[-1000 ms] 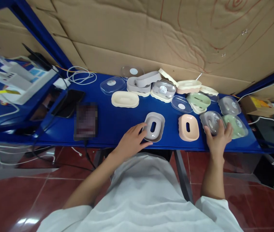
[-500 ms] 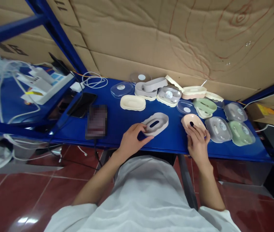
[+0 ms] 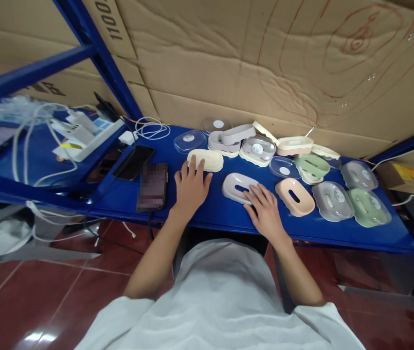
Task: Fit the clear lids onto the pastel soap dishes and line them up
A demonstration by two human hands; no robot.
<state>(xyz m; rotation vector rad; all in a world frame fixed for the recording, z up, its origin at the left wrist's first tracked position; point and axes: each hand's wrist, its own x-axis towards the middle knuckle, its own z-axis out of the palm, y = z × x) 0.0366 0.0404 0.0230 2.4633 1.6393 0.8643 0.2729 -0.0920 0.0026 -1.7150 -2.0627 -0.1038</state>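
My left hand has its fingers spread, the fingertips over the near left edge of a cream oval dish. With fingers apart, my right hand rests on the right end of a grey slotted oval piece. A peach slotted piece lies untouched to the right of that hand. Beyond it are a grey box with a clear lid and a green one. Farther back sit a green slotted piece, a clear lid and a lidded grey box.
A phone-like device with a cable lies left on the blue table, near a black phone. A power strip and white cables are farther left. Cardboard stands behind; a small carton is at right.
My left hand has let go of the grey piece and moved left to the cream dish. My right hand has left the peach piece for the grey one, which now shows its other side.
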